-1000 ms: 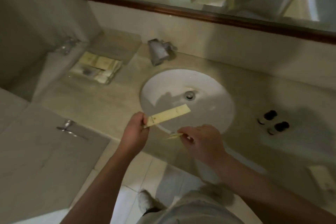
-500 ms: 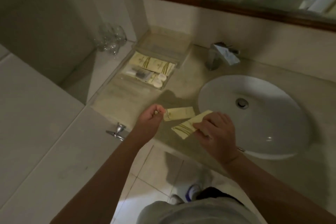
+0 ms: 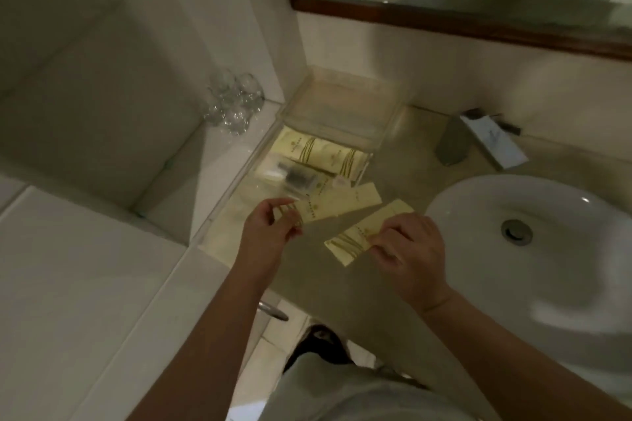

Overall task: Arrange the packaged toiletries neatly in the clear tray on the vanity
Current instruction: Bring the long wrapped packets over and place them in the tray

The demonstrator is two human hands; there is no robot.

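Observation:
The clear tray (image 3: 342,96) sits on the vanity in the back left corner. Inside lie several cream packets (image 3: 321,152) with gold stripes and a clear sachet holding something dark (image 3: 297,176). My left hand (image 3: 266,236) pinches the striped end of a long cream packet (image 3: 345,203) just at the tray's near edge. My right hand (image 3: 410,246) pinches a second cream packet (image 3: 362,236) above the counter, right of the first and apart from the tray.
A white round sink (image 3: 533,249) fills the right side, with the faucet (image 3: 455,143) behind it. Clear glasses (image 3: 236,106) stand on the tiled ledge left of the tray. A framed mirror (image 3: 444,17) hangs above. A metal handle (image 3: 273,313) sticks out below the counter edge.
Both hands moved left from over the sink toward the tray, each carrying its packet. The view swung left, bringing the tray close.

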